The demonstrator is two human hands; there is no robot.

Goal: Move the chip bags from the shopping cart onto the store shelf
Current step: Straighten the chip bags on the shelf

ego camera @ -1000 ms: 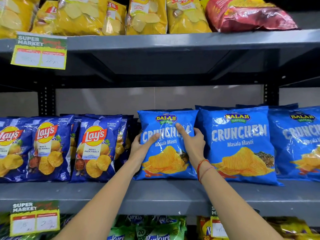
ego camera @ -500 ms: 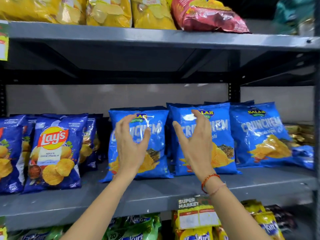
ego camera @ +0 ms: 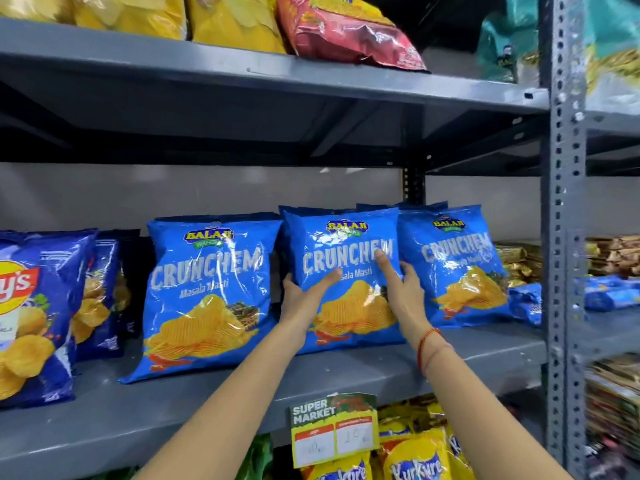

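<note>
Three blue Balaji Crunchem bags stand upright on the grey middle shelf [ego camera: 346,372]. My left hand [ego camera: 304,294] grips the left edge of the middle Crunchem bag [ego camera: 349,247], thumb across its front. My right hand [ego camera: 401,289] holds that bag's right edge, thumb pointing up over the lettering. The left Crunchem bag [ego camera: 207,289] stands free beside it, leaning back a little. The right Crunchem bag [ego camera: 457,261] overlaps behind my right hand. The shopping cart is out of sight.
Blue Lay's bags [ego camera: 31,313] fill the shelf's left end. Yellow and red bags [ego camera: 346,29] lie on the shelf above. A perforated grey upright [ego camera: 564,237] bounds the right side. A price tag [ego camera: 332,431] hangs from the shelf edge above Kurkure bags [ego camera: 415,459].
My hands left the first Crunchem bag, lifted open, then moved right and took hold of the middle bag by both sides. The view swung to the right.
</note>
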